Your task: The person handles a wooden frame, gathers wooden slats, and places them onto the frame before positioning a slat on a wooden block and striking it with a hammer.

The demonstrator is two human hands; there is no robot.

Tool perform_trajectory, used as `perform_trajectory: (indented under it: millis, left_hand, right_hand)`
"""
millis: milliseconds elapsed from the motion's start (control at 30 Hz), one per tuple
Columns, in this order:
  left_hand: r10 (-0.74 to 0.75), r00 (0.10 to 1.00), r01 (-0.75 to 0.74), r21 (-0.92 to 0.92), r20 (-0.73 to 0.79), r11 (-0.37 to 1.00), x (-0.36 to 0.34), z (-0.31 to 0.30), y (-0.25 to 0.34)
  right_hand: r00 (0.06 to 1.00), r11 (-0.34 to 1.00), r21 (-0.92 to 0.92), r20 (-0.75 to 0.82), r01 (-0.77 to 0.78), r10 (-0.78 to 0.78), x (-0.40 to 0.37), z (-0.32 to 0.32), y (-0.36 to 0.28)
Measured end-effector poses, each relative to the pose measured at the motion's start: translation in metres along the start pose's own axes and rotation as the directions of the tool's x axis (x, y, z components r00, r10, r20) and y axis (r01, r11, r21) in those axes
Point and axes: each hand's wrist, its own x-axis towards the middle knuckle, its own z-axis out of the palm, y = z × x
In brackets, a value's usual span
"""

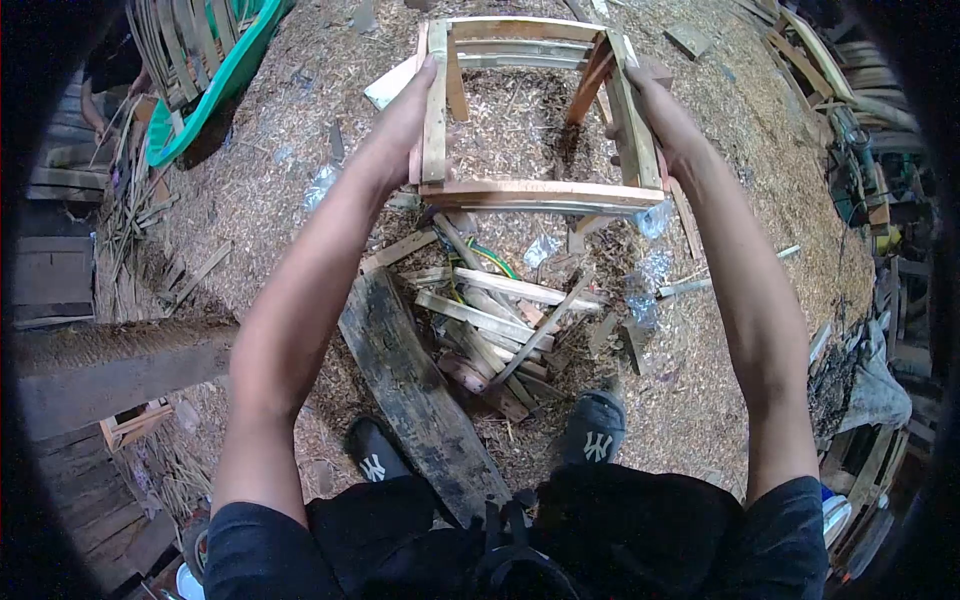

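A single wide, round-edged view looks from the wearer's head forward and steeply down, close above both arms (305, 290), taking in the dark footwear (590, 430) near, the wooden frame (540, 191) farther off and the wood-strewn ground (685, 400) out to left and right

Open passage through the middle of the wooden frame (540, 191); scrap sticks (482, 319) and a dark plank (405, 365) obstruct the floor (690, 430) toward its near edge, a green tub (207, 103) its far left corner
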Motion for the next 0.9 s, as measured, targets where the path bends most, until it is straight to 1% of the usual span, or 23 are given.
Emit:
perform_trajectory:
  millis: [100, 133, 167, 200, 267, 300, 333, 367, 400, 467, 500, 533, 567, 600, 667, 700, 733, 767, 800, 833, 867, 900]
  left_hand:
    - [0.054, 0.998, -0.051, 0.063, -0.035, 0.997, -0.003, -0.002, -0.004]
    - [0.057, 0.998, -0.055, 0.064, -0.034, 0.996, -0.001, -0.003, -0.004]
    - [0.045, 0.998, -0.041, 0.081, -0.043, 0.996, 0.002, -0.004, -0.004]
    - [0.031, 0.998, -0.026, 0.098, -0.052, 0.995, 0.003, -0.005, -0.004]
    - [0.032, 0.998, -0.027, 0.109, -0.047, 0.994, 0.006, -0.006, -0.004]
    - [0.028, 0.998, -0.022, 0.115, -0.048, 0.993, 0.006, -0.006, -0.007]
    - [0.024, 0.999, -0.019, 0.115, -0.043, 0.993, 0.008, -0.007, -0.011]
    - [0.056, 0.998, -0.051, 0.116, -0.039, 0.992, 0.011, -0.007, -0.011]
    - [0.092, 0.995, -0.087, 0.119, -0.038, 0.989, 0.010, -0.007, -0.008]
    - [0.091, 0.995, -0.086, 0.095, -0.045, 0.992, 0.007, -0.004, -0.005]
    - [0.109, 0.994, -0.107, 0.072, -0.020, 0.992, 0.012, -0.005, -0.008]
    - [0.129, 0.992, -0.129, 0.047, 0.004, 0.991, 0.017, -0.007, -0.012]
    - [0.155, 0.987, -0.160, 0.157, 0.042, 0.974, 0.030, -0.015, -0.018]
    - [0.157, 0.987, -0.161, 0.154, 0.037, 0.975, 0.028, -0.021, -0.017]
    - [0.075, 0.996, -0.059, 0.260, -0.052, 0.964, 0.007, -0.026, -0.020]
    - [0.066, 0.996, -0.052, 0.234, -0.053, 0.971, -0.018, -0.027, -0.015]
    - [0.085, 0.995, -0.071, 0.234, -0.052, 0.970, -0.028, -0.036, -0.016]
    - [0.069, 0.983, -0.017, 0.289, -0.171, 0.957, -0.041, -0.047, -0.021]
    - [0.055, 0.954, 0.049, 0.335, -0.293, 0.941, -0.054, -0.061, -0.028]
    - [0.119, 0.959, 0.027, 0.501, -0.257, 0.865, -0.070, -0.075, -0.029]
    - [0.171, 0.963, 0.008, 0.654, -0.209, 0.756, -0.088, -0.088, -0.031]
    - [0.182, 0.960, 0.003, 0.660, -0.212, 0.751, -0.106, -0.098, -0.037]
  right_hand:
    - [0.999, 1.000, -0.012, -0.034, -0.001, 0.000, -0.004, 0.006, 0.002]
    - [0.998, 1.000, -0.023, -0.061, -0.005, 0.003, -0.004, 0.007, 0.002]
    - [0.999, 1.000, 0.019, -0.034, 0.008, -0.008, -0.001, 0.006, 0.002]
    - [0.999, 1.000, 0.021, -0.037, 0.009, -0.008, -0.001, 0.007, 0.001]
    - [0.994, 0.998, -0.006, -0.090, -0.057, 0.057, -0.003, 0.008, -0.002]
    - [0.994, 0.998, -0.006, -0.094, -0.061, 0.061, 0.001, 0.007, 0.001]
    - [0.996, 0.999, -0.035, -0.084, -0.030, 0.027, 0.008, 0.005, 0.005]
    - [0.997, 0.998, -0.064, -0.073, 0.009, -0.014, 0.013, 0.002, 0.006]
    - [0.997, 0.998, -0.063, -0.075, 0.015, -0.020, 0.009, 0.004, 0.000]
    - [0.996, 0.998, -0.036, -0.073, -0.056, 0.053, -0.003, 0.007, -0.005]
    - [1.000, 1.000, 0.007, -0.003, -0.006, 0.006, -0.008, 0.005, -0.005]
    - [1.000, 1.000, -0.025, -0.012, -0.014, 0.014, 0.000, 0.002, 0.003]
    - [0.999, 0.998, -0.027, 0.008, 0.050, -0.050, 0.000, 0.000, 0.004]
    - [0.993, 0.993, -0.027, 0.028, 0.115, -0.114, -0.001, -0.002, 0.006]
    - [0.977, 0.963, 0.235, 0.138, 0.130, -0.165, 0.010, -0.019, 0.030]
    - [0.985, 0.973, 0.154, -0.002, 0.171, -0.172, 0.006, -0.020, 0.042]
    - [0.975, 0.966, 0.132, -0.014, 0.221, -0.222, -0.001, -0.021, 0.047]
    - [0.987, 0.986, 0.062, -0.032, 0.158, -0.156, -0.012, -0.030, 0.051]
    - [0.995, 0.996, -0.007, -0.052, 0.089, -0.089, -0.046, -0.027, 0.040]
    - [0.994, 0.995, -0.008, -0.047, 0.103, -0.103, -0.058, -0.030, 0.037]
    - [0.993, 0.990, -0.080, -0.004, 0.113, -0.114, -0.071, -0.035, 0.039]
    - [0.991, 0.980, -0.150, 0.038, 0.130, -0.126, -0.081, -0.039, 0.040]
